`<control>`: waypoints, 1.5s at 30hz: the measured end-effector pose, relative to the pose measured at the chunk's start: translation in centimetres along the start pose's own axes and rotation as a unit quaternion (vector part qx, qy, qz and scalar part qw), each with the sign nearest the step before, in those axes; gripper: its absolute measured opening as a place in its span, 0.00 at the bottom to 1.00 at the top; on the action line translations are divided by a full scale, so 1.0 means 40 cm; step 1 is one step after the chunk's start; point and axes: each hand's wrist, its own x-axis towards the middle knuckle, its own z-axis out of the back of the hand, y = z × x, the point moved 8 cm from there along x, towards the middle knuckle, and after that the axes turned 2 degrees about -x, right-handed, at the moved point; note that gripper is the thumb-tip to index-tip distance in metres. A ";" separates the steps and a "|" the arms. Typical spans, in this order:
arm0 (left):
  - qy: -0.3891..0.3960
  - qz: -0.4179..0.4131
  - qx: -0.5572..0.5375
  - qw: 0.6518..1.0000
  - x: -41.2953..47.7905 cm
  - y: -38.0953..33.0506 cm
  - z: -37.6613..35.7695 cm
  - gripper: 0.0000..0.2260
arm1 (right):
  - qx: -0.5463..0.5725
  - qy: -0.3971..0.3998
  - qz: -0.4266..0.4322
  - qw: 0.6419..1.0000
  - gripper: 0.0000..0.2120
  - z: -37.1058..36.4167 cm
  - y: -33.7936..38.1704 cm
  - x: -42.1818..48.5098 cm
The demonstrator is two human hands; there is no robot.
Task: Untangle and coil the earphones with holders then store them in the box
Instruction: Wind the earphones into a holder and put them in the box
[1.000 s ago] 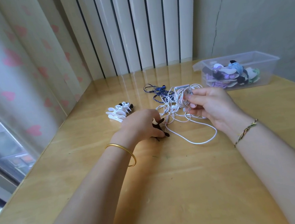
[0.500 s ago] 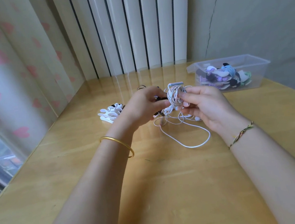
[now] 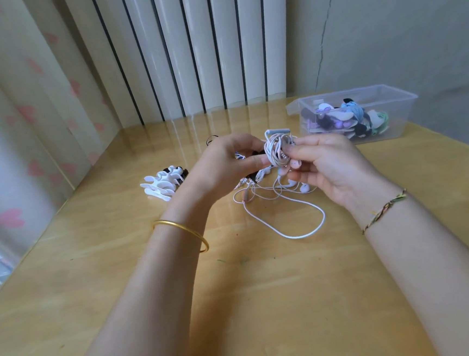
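Head view, looking down at a wooden worktop [image 3: 266,294].

- Right hand [image 3: 332,169]: raised above the worktop, its fingers [image 3: 303,148] curled, thumb and forefinger pinching a wound bundle of white earphones [image 3: 276,151]. The bundle is off the surface, between the two hands.
- Left hand [image 3: 224,167]: fingers curled inward, thumb tip against the left side of the bundle. A black holder [image 3: 256,155] shows in its grip, mostly hidden by the palm; its shape cannot be made out.
- Loose cable [image 3: 303,228] hangs from the bundle and lies in a wide loop on the worktop below the right hand. White earbuds [image 3: 303,188] rest near the top of that loop.
- Dark blue earphones [image 3: 239,156] peek out behind the left hand, largely covered.
- Spare holders [image 3: 161,184], white with a few black, lie in a small heap to the left of the left hand, well apart from the bundle.
- Clear plastic box [image 3: 403,106] stands at the far right of the worktop, lid off, with coiled earphones [image 3: 344,118] in mixed colours inside.
- Gold bangle [image 3: 185,230] on the left wrist; braided bracelet [image 3: 383,210] on the right.
- Heart-print curtain [image 3: 9,118] at left, vertical blinds [image 3: 202,53] behind.
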 end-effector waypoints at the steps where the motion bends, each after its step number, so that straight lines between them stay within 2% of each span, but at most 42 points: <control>1: 0.004 -0.004 0.000 1.000 -0.001 -0.004 0.002 0.05 | 0.002 0.000 -0.001 1.000 0.03 0.001 0.001 0.000; 6: 0.029 0.005 -0.022 0.999 -0.006 -0.012 0.002 0.04 | 0.044 0.023 -0.036 0.998 0.05 -0.002 -0.003 -0.008; 9: 0.038 -0.004 -0.020 0.999 -0.004 -0.018 -0.001 0.05 | 0.030 0.025 -0.040 0.998 0.07 -0.006 -0.007 -0.010; 15: 0.061 0.014 -0.015 0.998 -0.004 -0.005 -0.009 0.06 | -0.058 -0.009 0.011 0.998 0.08 -0.002 -0.004 -0.001; 19: 0.080 0.026 -0.027 0.996 -0.009 -0.001 -0.020 0.11 | -0.116 -0.048 0.043 0.991 0.07 0.006 0.001 0.005; 23: 0.068 0.036 -0.013 0.997 -0.006 -0.003 -0.027 0.11 | -0.149 -0.086 0.066 0.983 0.08 0.020 0.008 0.007; 28: 0.060 0.122 -0.118 0.984 -0.006 0.009 -0.039 0.11 | -0.225 -0.118 0.096 0.962 0.08 0.019 0.015 0.004; 32: 0.051 0.112 -0.087 0.989 -0.007 0.007 -0.040 0.07 | -0.248 -0.118 0.112 0.955 0.10 0.014 0.022 0.000; 36: 0.036 0.106 -0.107 0.988 -0.007 0.012 -0.039 0.12 | -0.208 -0.088 0.096 0.969 0.09 0.013 0.013 0.006; 39: 0.025 0.086 -0.131 0.987 -0.008 0.015 -0.038 0.21 | -0.133 -0.045 0.030 0.990 0.05 0.020 -0.014 0.010; 41: 0.024 0.072 -0.142 0.987 -0.006 0.015 -0.038 0.23 | -0.069 -0.022 -0.013 0.997 0.02 0.017 -0.027 0.006; 45: 0.019 0.078 -0.184 0.980 -0.004 0.011 -0.043 0.24 | -0.032 -0.015 -0.026 0.999 0.06 0.013 -0.021 -0.002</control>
